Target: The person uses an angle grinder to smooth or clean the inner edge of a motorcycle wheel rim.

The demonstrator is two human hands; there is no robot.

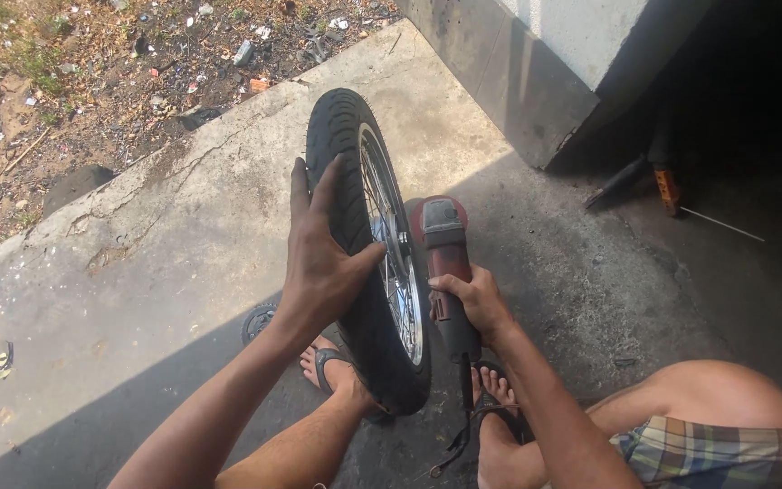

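A motorcycle wheel [359,181] with a black tyre and a spoked chrome rim stands upright on the concrete between my feet. My left hand [320,249] lies flat against the tyre's left side, fingers spread, steadying it. My right hand [471,303] grips the body of a dark red angle grinder [443,249], whose head points at the hub and spokes on the wheel's right side. The grinder's black cord hangs down by my right foot.
My feet in flip-flops [332,364] rest by the bottom of the tyre. A concrete wall corner [536,72] rises at the upper right, with tools [662,177] lying in shadow beside it. Littered dirt [92,72] borders the slab at the upper left.
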